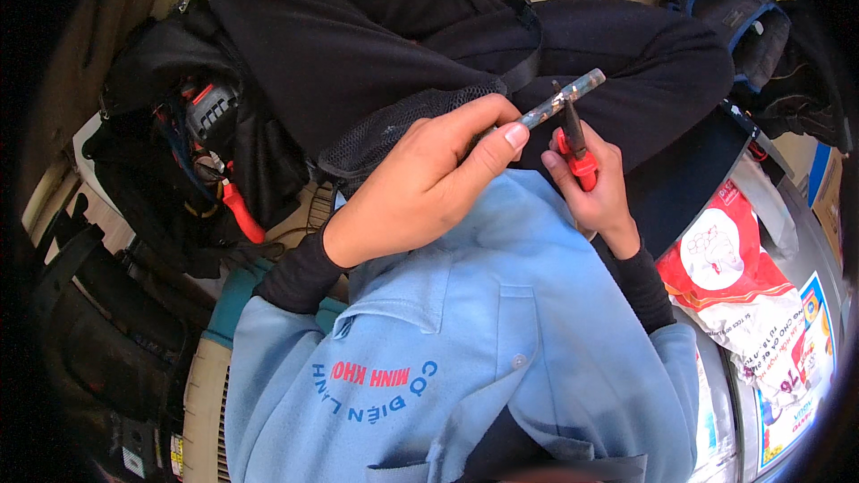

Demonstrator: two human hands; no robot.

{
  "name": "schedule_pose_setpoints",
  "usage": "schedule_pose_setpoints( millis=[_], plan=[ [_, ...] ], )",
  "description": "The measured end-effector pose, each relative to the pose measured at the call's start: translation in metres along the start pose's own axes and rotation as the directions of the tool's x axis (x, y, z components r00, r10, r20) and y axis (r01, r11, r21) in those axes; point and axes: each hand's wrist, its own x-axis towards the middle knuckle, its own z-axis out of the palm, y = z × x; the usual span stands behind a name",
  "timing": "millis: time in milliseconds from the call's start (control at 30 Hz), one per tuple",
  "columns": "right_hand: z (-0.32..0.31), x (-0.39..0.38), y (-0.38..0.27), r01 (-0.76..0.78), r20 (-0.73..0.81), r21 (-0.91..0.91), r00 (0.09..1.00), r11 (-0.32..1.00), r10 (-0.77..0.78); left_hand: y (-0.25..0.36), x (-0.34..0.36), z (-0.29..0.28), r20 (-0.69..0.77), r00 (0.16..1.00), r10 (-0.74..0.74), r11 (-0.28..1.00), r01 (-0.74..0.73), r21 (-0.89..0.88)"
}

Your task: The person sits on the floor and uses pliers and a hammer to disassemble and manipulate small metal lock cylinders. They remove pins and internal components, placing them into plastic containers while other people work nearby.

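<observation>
The left hand (429,170) pinches a mottled rod (583,86) right of the frame's upper centre; the right hand (605,186) is closed around a red-handled tool (582,166), whose tip is at the rod. The round surface could make this tip slip toward the left hand.

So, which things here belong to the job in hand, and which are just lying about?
In hand:
- speckled rod, left hand
- red-handled tool, right hand

Apparently lying about:
- black tool bag, though possibly a supply
- red-and-white sack
- blue-trimmed black bag
</observation>
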Motion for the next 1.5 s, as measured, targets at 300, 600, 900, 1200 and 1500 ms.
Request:
schedule_pose_setpoints(
  millis=[300, 600, 900, 1200, 1500],
  plan=[
    [-0.001, 0.003, -0.003, -0.026, 0.003, -0.074, 1.0, 0.997, 0.026, -0.003, 0.002, -0.006, -0.058, 0.996, 0.07, 0.984, -0.06, 0.167],
    [0.0, -0.006, -0.012, 0.007, 0.113, -0.042, 0.994, 0.999, -0.002, -0.001, -0.003, -0.006, -0.014, 0.987, 0.157, 0.983, -0.155, 0.102],
    [-0.007, -0.004, -0.041, -0.027, 0.226, 0.066, 0.974, 0.997, 0.011, -0.008, 0.001, 0.001, -0.105, 0.89, 0.443, 0.874, -0.403, 0.271],
    [-0.001, -0.001, -0.041, 0.009, 0.164, 0.04, 0.986, 0.999, -0.015, 0.001, -0.003, 0.001, -0.148, 0.856, 0.495, 0.796, -0.379, 0.473],
    [0.004, 0.001, -0.03, -0.03, 0.097, 0.0, 0.995, 1.0, 0.03, -0.001, -0.002, 0.004, -0.184, 0.863, 0.471, 0.802, -0.331, 0.498]
  ],
)
